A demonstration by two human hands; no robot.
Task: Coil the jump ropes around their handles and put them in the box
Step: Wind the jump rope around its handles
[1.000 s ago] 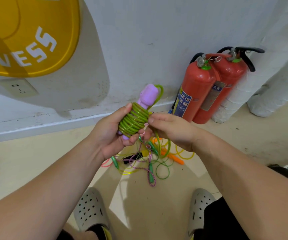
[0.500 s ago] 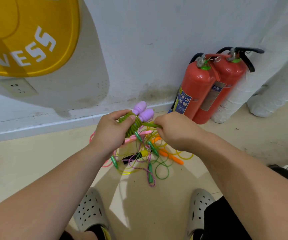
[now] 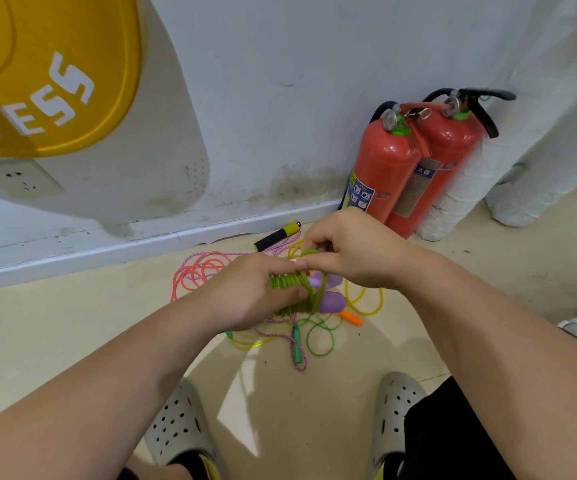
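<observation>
A green jump rope (image 3: 288, 281) is wound in tight coils round its two purple handles (image 3: 332, 301). My left hand (image 3: 245, 296) grips the coiled bundle from the left. My right hand (image 3: 352, 251) pinches the loose green end loop above the bundle. Below both hands a tangle of other ropes lies on the floor: a pink rope (image 3: 197, 271), a yellow rope (image 3: 366, 303), a thin green rope (image 3: 320, 337), a braided purple rope (image 3: 295, 351) and an orange handle (image 3: 352, 318). A black and yellow handle (image 3: 276, 236) lies by the wall. No box is in view.
Two red fire extinguishers (image 3: 384, 171) stand against the white wall at the right, next to white wrapped pipes (image 3: 460, 199). A wall socket (image 3: 20, 178) sits at the left. My two grey clogs (image 3: 183, 424) are on the beige floor below.
Both hands lowered the bundle towards the floor and turned it so the purple handles point right. My right hand moved above the bundle and now pinches the rope's end loop.
</observation>
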